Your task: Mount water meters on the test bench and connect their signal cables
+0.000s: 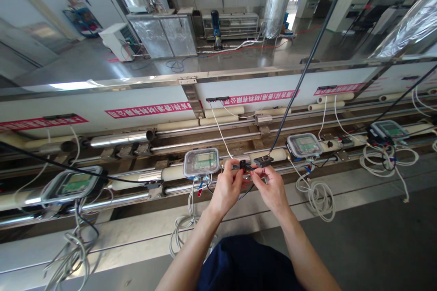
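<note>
Both my hands are raised together in front of a long test bench (239, 218). My left hand (228, 187) pinches a small black connector (243, 165) with thin wires. My right hand (271, 187) pinches the other end, just under a small grey clip (263, 161) at the end of a black cable (307, 66) that runs up to the right. Just left of my hands sits a meter with a clear cover (201, 162), mounted on a cream pipe (174, 173). A second such meter (304, 145) sits to the right.
More meters sit at the far left (73, 183) and far right (389, 129). Coiled white cables (319, 195) hang off the bench front. A white panel with red labels (146, 110) runs behind the pipes. Beyond lie a factory floor and silver ducts (278, 0).
</note>
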Demonstrator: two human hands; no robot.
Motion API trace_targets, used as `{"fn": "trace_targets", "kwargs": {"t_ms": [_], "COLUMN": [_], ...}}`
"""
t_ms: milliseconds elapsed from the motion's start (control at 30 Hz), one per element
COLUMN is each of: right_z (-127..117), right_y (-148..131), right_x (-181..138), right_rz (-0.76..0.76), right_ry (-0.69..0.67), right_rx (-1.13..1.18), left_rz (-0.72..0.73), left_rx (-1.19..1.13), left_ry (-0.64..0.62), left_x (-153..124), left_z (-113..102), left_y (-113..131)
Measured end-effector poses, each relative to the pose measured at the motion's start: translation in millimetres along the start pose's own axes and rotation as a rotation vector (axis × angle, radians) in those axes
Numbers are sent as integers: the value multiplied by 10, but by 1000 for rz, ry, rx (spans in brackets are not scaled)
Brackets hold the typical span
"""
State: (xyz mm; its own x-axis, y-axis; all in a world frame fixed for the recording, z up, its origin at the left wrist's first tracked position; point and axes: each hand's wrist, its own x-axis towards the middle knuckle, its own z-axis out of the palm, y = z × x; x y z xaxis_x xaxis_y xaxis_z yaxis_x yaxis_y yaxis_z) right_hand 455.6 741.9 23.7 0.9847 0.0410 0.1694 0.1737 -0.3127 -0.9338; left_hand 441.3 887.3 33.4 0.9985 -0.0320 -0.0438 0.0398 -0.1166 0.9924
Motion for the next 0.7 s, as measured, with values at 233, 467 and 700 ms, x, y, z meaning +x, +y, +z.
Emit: {"fn": "trace_targets", "kwargs": {"t_ms": [233, 467, 700], "right_z": [8, 43, 49], "right_y": [6, 21, 20], "right_x": [-9, -15, -19], "right_rz": [-27, -41, -53], "right_ry": [28, 66, 61], "right_rx": [-12, -12, -16], "left_rz": [17, 18, 30], "left_rx": [24, 55, 62], "left_ry": [14, 25, 14], "left_x": [-12, -21, -18], "left_z": [14, 23, 26], "left_y": [24, 37, 27]}}
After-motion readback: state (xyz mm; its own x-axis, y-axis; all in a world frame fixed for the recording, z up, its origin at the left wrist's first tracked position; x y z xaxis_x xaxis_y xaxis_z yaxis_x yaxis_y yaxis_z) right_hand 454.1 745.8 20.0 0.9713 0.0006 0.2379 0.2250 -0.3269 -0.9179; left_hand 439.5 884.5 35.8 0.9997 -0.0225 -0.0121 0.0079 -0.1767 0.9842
